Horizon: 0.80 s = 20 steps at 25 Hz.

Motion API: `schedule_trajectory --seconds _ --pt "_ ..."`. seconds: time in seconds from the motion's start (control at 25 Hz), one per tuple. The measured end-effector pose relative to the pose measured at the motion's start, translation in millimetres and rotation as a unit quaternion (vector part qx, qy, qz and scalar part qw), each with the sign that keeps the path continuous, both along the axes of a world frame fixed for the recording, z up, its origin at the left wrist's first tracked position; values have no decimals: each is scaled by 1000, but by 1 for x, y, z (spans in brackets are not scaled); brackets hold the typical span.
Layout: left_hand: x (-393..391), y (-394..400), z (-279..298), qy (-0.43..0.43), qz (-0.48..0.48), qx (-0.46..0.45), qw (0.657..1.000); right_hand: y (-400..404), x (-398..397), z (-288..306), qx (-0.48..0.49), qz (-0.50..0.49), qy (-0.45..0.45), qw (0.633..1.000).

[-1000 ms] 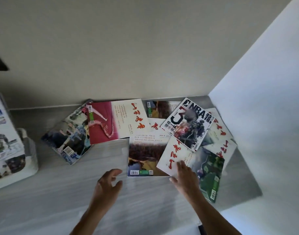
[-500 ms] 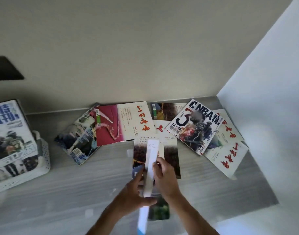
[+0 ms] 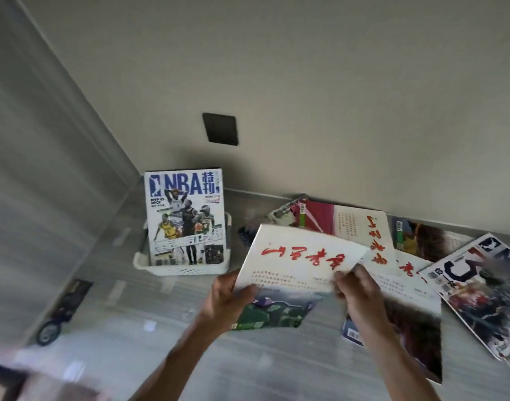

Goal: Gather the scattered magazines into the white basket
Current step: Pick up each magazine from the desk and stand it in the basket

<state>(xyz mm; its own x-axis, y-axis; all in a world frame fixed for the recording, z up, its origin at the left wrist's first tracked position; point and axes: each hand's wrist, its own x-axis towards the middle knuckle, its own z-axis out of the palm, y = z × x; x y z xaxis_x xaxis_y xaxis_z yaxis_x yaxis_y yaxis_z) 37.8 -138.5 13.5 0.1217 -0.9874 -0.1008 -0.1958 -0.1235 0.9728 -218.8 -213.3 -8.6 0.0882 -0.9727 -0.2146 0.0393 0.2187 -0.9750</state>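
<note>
I hold a white magazine with red brush lettering and a green landscape (image 3: 294,264) above the grey surface, just right of the white basket (image 3: 178,269). My left hand (image 3: 227,299) grips its left edge and my right hand (image 3: 358,290) grips its right edge. The basket stands near the left corner with an NBA magazine (image 3: 185,215) upright in it. Several other magazines lie scattered to the right: a red and white one (image 3: 349,224), a white one with a dark picture (image 3: 410,308), a second NBA issue (image 3: 485,287) and a green-edged one (image 3: 415,235).
The wall behind carries a dark square plate (image 3: 220,129). A grey side panel (image 3: 39,198) closes the left end, with a small dark object (image 3: 59,314) low against it. Bare grey surface (image 3: 161,328) lies in front of the basket.
Both hands took the white red-lettered magazine off the pile and lifted it, then carried it left toward the basket. The view swung left, so the basket now sits near the middle.
</note>
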Motion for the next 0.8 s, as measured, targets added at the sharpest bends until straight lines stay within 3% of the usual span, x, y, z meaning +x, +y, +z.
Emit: schedule_trajectory --seconds 0.12,0.24,0.32,0.56,0.72,0.8 --pt "35 23 -17 -181 71 -12 981 18 39 -18 -61 60 149 985" --pt "60 46 -33 -253 81 44 963 36 79 -38 -9 84 211 974" --pt "78 44 -27 -256 118 40 959 33 96 -29 -10 74 221 972" --pt "188 -19 59 -188 236 -56 952 -46 207 62 -121 70 112 984" --pt "248 -90 63 -278 207 27 937 -107 288 68 -67 44 154 985" --pt "270 -106 38 -290 168 78 939 -122 310 48 -57 75 244 965"
